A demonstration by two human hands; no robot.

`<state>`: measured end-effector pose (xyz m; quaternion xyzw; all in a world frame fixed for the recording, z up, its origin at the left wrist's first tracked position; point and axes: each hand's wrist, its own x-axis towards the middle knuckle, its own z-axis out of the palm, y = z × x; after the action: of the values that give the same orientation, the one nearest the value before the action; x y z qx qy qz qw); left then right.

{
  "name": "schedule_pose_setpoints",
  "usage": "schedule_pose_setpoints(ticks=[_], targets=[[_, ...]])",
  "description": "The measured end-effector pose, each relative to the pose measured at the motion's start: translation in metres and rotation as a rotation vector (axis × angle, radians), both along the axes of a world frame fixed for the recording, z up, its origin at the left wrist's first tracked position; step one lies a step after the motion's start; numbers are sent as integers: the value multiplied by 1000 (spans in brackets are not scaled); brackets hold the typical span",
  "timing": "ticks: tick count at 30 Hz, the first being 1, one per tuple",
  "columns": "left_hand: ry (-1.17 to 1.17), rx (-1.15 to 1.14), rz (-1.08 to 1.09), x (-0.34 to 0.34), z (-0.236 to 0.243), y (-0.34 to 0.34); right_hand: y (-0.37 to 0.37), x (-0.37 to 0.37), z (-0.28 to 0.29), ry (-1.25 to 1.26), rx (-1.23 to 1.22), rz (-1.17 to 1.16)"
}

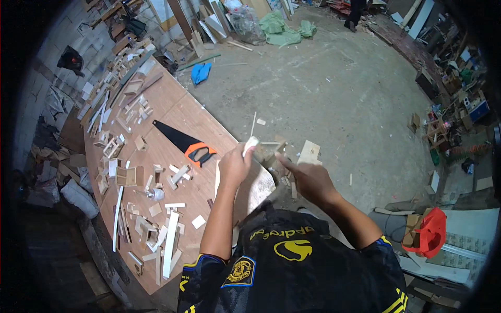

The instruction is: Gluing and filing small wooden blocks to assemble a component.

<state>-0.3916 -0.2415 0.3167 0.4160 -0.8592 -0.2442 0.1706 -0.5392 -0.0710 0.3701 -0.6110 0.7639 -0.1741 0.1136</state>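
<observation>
"where were the person's hands?"

"out in front of the body, near the edge of the table (180,110). the left hand (235,166) had its grip closed round a small pale piece (251,145), which poked out above the fingers."

"and the right hand (314,181)?"

"across from it, one digit pointing toward the left. a brownish wooden piece (280,148) showed near its tip, but things were blurred there; i couldn't tell whether that grip was clasping anything."

"what lay on the table?"

"a handsaw (175,137) with a dark blade and an orange and black handle, near the left hand, its blade slanting away to the left. farther left were small open wooden boxes (127,176), scattered offcuts (180,174) and a long white strip (170,245)."

"anything past the table?"

"a flat pale board (310,151) just beyond the right hand, a crumpled blue thing (200,73) on the floor (334,99), green sacks (279,27) at the back, and a red bag (433,232) well off to the right."
</observation>
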Motion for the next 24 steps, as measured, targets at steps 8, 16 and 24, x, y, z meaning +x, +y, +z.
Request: schedule_pose_setpoints(ticks=[8, 16, 24], targets=[[46, -43, 55, -16, 4, 45, 38, -20, 16, -10, -38, 76], [54, -105, 78, -36, 24, 109, 79, -49, 16, 1, -75, 145], [73, -203, 279, -35, 32, 156, 126, -77, 18, -43, -50, 225]])
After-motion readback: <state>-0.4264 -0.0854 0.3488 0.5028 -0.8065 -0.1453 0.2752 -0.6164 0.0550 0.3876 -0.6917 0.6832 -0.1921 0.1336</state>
